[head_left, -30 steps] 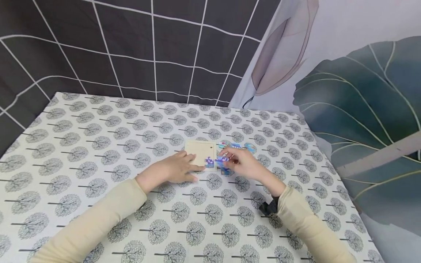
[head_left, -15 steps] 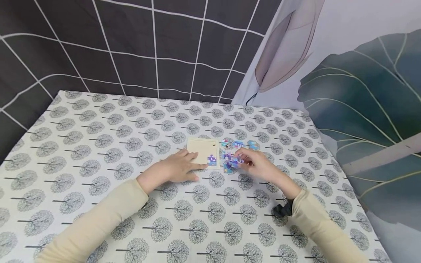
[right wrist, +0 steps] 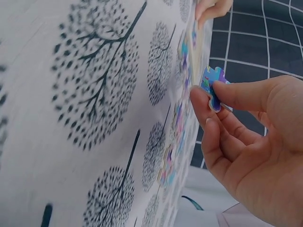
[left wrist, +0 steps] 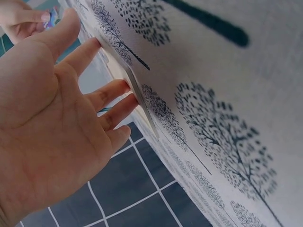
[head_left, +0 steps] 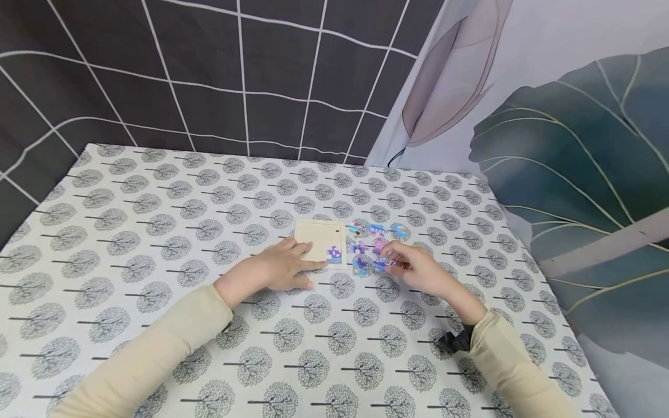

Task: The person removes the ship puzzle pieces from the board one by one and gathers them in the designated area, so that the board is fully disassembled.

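My left hand (head_left: 284, 266) rests on the left part of a pale wooden puzzle tray (head_left: 313, 234), fingers straight and spread, the index fingertip beside a purple and blue jigsaw piece (head_left: 334, 255) in the tray's lower right corner. To the right of the tray, my right hand (head_left: 418, 268) pinches another blue and purple jigsaw piece (right wrist: 214, 87) between thumb and index finger. In the right wrist view that piece is held tilted off the tablecloth. The left wrist view shows the left fingertips (left wrist: 124, 85) on the tray's edge.
Several loose jigsaw pieces (head_left: 377, 229) lie in a cluster right of the tray, up against its edge. A white cloth (head_left: 209, 191) printed with trees covers the table. A dark gridded curtain (head_left: 209, 69) hangs behind, and a leaf-patterned curtain (head_left: 575, 174) stands at the right.
My right hand has moved right, away from the tray's edge, with the pinched jigsaw piece, uncovering more loose pieces. My left hand has stayed on the tray.
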Demonstrator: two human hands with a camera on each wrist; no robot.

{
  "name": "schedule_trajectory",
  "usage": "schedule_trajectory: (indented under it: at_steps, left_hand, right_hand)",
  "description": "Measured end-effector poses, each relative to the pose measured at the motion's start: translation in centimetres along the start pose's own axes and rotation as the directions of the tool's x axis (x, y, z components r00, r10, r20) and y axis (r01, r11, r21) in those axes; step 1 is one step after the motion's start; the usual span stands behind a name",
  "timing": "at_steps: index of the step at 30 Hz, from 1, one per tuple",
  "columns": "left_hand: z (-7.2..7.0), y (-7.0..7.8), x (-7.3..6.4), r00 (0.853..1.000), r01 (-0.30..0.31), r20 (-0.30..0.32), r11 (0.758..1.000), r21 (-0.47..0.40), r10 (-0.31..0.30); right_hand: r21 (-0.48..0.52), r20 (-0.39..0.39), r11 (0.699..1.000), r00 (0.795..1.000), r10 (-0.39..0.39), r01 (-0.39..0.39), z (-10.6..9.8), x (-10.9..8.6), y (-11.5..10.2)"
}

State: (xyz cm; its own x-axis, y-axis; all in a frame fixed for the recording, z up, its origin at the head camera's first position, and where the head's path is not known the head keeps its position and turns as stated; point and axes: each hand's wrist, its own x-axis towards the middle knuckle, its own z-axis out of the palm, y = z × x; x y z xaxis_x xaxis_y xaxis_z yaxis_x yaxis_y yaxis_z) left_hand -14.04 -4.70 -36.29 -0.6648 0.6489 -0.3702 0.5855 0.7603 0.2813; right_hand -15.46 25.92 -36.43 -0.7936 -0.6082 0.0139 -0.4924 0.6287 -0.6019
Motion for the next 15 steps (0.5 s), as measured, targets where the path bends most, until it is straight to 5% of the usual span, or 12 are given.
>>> schedule_trajectory:
  at_steps: [15]
  left_hand:
    - [0.06, -0.03, -0.02, 1.0, 0.007, 0.001, 1.0, -0.01, -0.007]
  right_hand:
    - [-0.037, 0.002, 0.999, 0.999, 0.035, -0.035, -0.06, -0.69, 1.06]
